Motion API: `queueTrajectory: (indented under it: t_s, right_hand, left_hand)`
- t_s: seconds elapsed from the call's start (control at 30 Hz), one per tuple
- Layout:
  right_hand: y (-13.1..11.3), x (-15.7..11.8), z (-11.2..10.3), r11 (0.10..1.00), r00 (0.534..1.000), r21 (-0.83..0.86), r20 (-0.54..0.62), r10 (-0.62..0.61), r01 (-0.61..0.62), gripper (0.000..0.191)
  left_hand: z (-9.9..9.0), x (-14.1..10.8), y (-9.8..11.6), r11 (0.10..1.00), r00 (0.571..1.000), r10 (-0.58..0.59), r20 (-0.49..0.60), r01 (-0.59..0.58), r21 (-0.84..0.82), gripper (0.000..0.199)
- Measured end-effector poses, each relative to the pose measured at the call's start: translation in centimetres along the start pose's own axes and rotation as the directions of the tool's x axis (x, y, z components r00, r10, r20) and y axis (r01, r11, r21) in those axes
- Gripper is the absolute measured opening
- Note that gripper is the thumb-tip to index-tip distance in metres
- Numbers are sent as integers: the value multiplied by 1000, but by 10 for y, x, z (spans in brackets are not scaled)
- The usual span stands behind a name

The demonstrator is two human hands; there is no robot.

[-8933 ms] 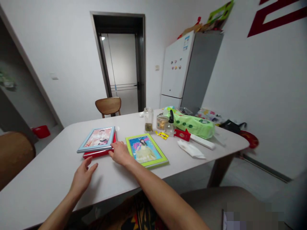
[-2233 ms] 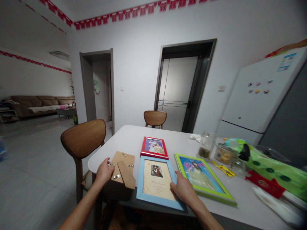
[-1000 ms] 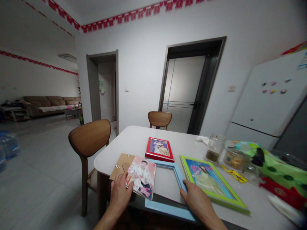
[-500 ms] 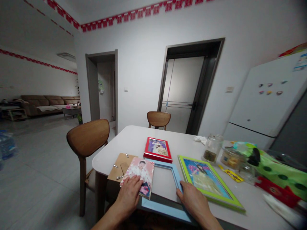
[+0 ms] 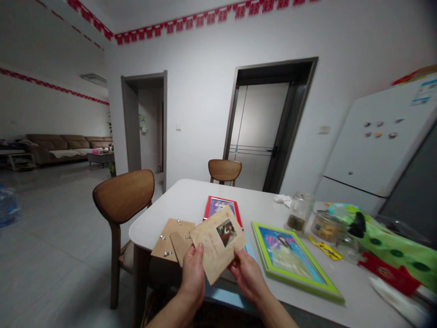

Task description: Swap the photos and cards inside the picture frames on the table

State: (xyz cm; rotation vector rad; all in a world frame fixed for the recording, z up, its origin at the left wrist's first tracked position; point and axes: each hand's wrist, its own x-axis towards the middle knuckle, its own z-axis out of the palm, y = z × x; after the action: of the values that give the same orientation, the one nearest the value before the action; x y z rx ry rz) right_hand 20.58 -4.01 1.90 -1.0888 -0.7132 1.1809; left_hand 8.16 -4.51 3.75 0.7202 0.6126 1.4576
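A tan card (image 5: 215,243) with a small dark picture printed on it is held up and tilted above the table's front edge. My left hand (image 5: 194,273) grips its lower left side, thumb on top. At its right corner, my right hand (image 5: 246,272) pinches it. Beneath, a light blue frame (image 5: 230,298) is partly covered by the card and hands. To the left lies a brown backing board (image 5: 167,237) with metal clips. A red frame (image 5: 209,207) stands out behind the card, partly hidden. The green frame (image 5: 293,259) with a picture lies right of my right hand.
On the white table (image 5: 184,196), a glass jar (image 5: 300,212), a food container (image 5: 328,226), a yellow item (image 5: 328,250), a red item (image 5: 389,273) and a green bag (image 5: 392,246) sit at the right. Wooden chairs (image 5: 126,196) stand left and behind.
The pink picture that lay under my left hand no longer shows; a tan card is now raised in both hands. My right hand has let go of the blue frame and moved left.
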Motion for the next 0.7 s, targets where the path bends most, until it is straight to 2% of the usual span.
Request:
queueTrajectory:
  t_s: [0.03,0.1,0.2,0.27,0.37,0.43,0.5,0.7]
  right_hand:
    - [-2,2,-2,996,999,81,-22,-30,31,39]
    - [-8,8,-11,994,995,86,-72,-65,71,38]
    - [-17,20,-34,984,998,-174,-55,-40,30,35]
    - [-18,29,-46,901,998,-431,-19,-63,49,34]
    - [-13,41,-52,743,992,-662,6,-128,100,37]
    - [-9,47,-49,689,988,-717,6,-152,110,38]
    - [-8,50,-46,612,983,-780,19,-181,128,37]
    - [-15,50,-45,335,976,-934,55,-209,125,35]
  left_hand:
    - [-1,-2,-7,1000,1000,-17,13,18,-3,42]
    - [-9,-2,-15,997,1000,-6,7,5,75,49]
    - [-27,1,-14,926,997,74,-1,-69,371,61]
    - [-36,1,-10,773,992,88,93,-127,622,60]
    - [-43,-7,-9,459,958,-37,284,-236,856,59]
    - [-43,-13,-11,309,922,-133,365,-311,899,63]
    - [-44,-15,-13,222,891,-191,413,-371,902,67]
    - [-45,-9,-13,89,842,-260,472,-466,880,87]
